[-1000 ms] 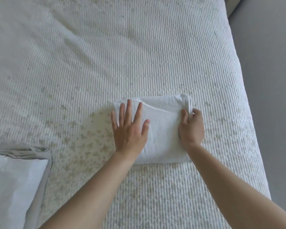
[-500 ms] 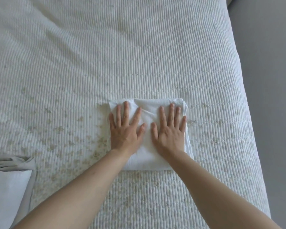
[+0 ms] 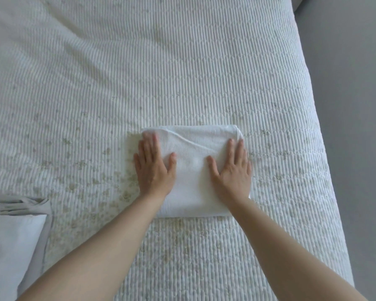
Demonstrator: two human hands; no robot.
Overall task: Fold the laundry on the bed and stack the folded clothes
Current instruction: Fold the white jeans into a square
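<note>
You look down at a big bed with a white ribbed quilt (image 3: 182,72). At its lower left edge sits a stack of folded white and grey cloth (image 3: 13,231). A folded white towel (image 3: 191,170) lies in the middle. Your left hand (image 3: 153,168) and right hand (image 3: 231,172) press flat on it, fingers straight.

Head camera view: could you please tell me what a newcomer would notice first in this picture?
The eye lands on the folded white terry towel lying in the middle of the ribbed, pale speckled bedspread. The left hand and the right hand press flat on its two sides, fingers straight. At the lower left edge sits a stack of folded white and grey linens, apart from the towel.
</note>
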